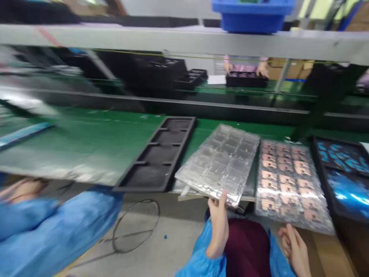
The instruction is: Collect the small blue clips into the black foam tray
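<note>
My left hand point(219, 219) grips the near edge of a clear plastic blister tray point(221, 157), thumb on top and fingers beneath. The tray's square compartments look empty, and it lies slanted over the front of the green bench. Beside it on the right, another clear blister tray point(288, 181) holds rows of copper-coloured parts. My right hand point(295, 246) is just below the near edge of that filled tray, its fingers loosely bent and apart, with nothing seen in them. Whether its fingertips touch the tray I cannot tell.
A black compartment tray point(158, 154) lies left of the clear one. At far right, a black tray point(343, 169) holds shiny blue pieces. A co-worker's blue sleeve point(63, 223) is at lower left. Above runs a shelf point(144, 40) with a blue bin point(253, 17).
</note>
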Demonstrator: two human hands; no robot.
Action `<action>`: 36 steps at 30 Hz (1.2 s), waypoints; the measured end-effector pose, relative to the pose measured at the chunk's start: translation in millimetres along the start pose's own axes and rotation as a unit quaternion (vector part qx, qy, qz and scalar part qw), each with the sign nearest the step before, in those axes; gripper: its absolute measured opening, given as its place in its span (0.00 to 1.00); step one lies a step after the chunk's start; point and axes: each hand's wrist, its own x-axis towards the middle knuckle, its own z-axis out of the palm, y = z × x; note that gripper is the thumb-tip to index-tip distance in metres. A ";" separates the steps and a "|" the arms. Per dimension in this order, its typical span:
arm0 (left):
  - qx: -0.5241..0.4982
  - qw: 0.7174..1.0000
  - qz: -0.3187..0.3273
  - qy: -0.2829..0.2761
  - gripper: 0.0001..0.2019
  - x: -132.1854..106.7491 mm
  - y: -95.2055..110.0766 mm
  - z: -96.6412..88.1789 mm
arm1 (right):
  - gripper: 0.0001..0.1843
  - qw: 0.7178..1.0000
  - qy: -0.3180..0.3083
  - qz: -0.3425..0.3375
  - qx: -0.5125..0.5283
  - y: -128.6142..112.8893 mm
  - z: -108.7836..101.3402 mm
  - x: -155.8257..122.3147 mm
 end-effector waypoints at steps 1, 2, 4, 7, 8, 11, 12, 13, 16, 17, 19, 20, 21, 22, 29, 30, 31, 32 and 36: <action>0.009 0.999 -0.027 -0.023 0.23 -3.3 -2.1 -3.6 | 0.36 0.999 0.018 0.013 0.045 -5.3 5.0 -3.2; 0.020 0.997 -0.057 -0.047 0.22 -6.1 -4.1 -7.4 | 0.37 0.997 0.031 0.017 0.074 -11.3 9.6 -5.5; 0.052 0.988 -0.113 -0.093 0.19 -10.5 -7.4 -15.5 | 0.39 0.994 0.039 0.017 0.103 -23.3 16.0 -7.4; 0.102 0.972 -0.165 -0.136 0.19 -14.6 -10.7 -25.6 | 0.38 0.992 0.042 0.020 0.121 -35.3 18.9 -6.9; 0.109 0.967 -0.174 -0.149 0.19 -15.0 -11.3 -27.9 | 0.38 0.991 0.045 0.021 0.125 -37.1 19.0 -6.2; 0.112 0.959 -0.196 -0.170 0.20 -11.8 -12.9 -32.0 | 0.40 0.989 0.050 0.023 0.134 -39.0 19.1 -2.3; 0.113 0.958 -0.200 -0.171 0.21 -9.6 -13.9 -32.8 | 0.40 0.989 0.049 0.023 0.135 -39.3 19.0 -0.3; 0.114 0.957 -0.204 -0.173 0.23 -7.1 -15.3 -33.3 | 0.41 0.989 0.048 0.023 0.135 -39.7 18.7 2.2; 0.128 0.951 -0.209 -0.188 0.25 -0.5 -22.2 -34.4 | 0.41 0.990 0.041 0.025 0.135 -41.0 15.6 12.5; 0.137 0.947 -0.212 -0.196 0.24 0.7 -24.9 -34.5 | 0.40 0.990 0.040 0.025 0.136 -41.4 13.8 16.7; 0.162 0.939 -0.220 -0.209 0.24 1.8 -29.8 -33.3 | 0.40 0.989 0.041 0.023 0.139 -41.8 10.1 25.1; 0.172 0.935 -0.225 -0.215 0.25 1.9 -31.6 -31.8 | 0.39 0.989 0.043 0.021 0.141 -41.8 8.6 29.1; 0.180 0.930 -0.231 -0.220 0.25 2.1 -32.9 -29.7 | 0.39 0.988 0.046 0.018 0.144 -41.7 7.7 32.7; 0.187 0.927 -0.236 -0.224 0.25 2.3 -33.6 -27.1 | 0.38 0.988 0.049 0.014 0.148 -41.5 7.5 35.6; 0.205 0.928 -0.225 -0.215 0.19 10.9 -35.2 -20.0 | 0.36 0.979 0.090 -0.010 0.183 -39.2 21.2 33.7; 0.209 0.928 -0.220 -0.218 0.19 12.6 -36.0 -22.3 | 0.36 0.978 0.096 -0.014 0.187 -38.9 22.8 30.8; 0.212 0.926 -0.217 -0.224 0.19 14.0 -36.8 -24.9 | 0.36 0.976 0.102 -0.016 0.191 -38.6 23.9 27.9; 0.216 0.924 -0.216 -0.230 0.20 15.1 -37.4 -27.1 | 0.36 0.975 0.107 -0.018 0.195 -38.2 24.4 25.2; 0.241 0.911 -0.218 -0.254 0.20 12.8 -36.2 -29.3 | 0.35 0.970 0.133 -0.024 0.204 -35.9 23.5 20.4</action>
